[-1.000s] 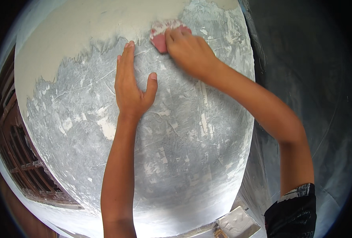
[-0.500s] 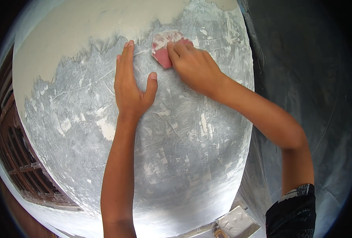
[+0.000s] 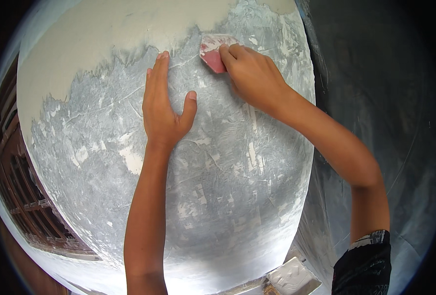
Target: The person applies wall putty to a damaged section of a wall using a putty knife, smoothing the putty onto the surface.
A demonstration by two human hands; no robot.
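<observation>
Mottled grey wall [image 3: 213,196], streaked with white scrapes and bowed outward by the lens, fills most of the view; across its upper left lies a smooth cream coating [image 3: 105,34] with a ragged lower edge. Black fisheye vignetting swallows the corners. At the far left, a dark brown slatted panel [image 3: 36,206] is bent by the lens and cut short, its inner parts too dark to read. Along the right runs a dark grey surface [image 3: 375,88], its far end lost in shadow.

Just below the coating's edge, near the top, is a flat, angular pink spreader [image 3: 214,63], its upper part smeared with white paste. The right hand [image 3: 255,73] pinches its right side, thumb on the near face; the remaining fingers are partly hidden behind the hand, and so is part of the tool.

To the left, the left hand [image 3: 164,108] is laid out flat toward the wall, fingers together and thumb spread away. Whether its palm presses the surface cannot be told.

A black sleeve [image 3: 363,268] with pale smears covers the right upper arm. Near it, a shallow rectangular tray [image 3: 312,288] of whitish paste [image 3: 290,276] is clipped by the lower edge; a brownish item beside it is unclear.
</observation>
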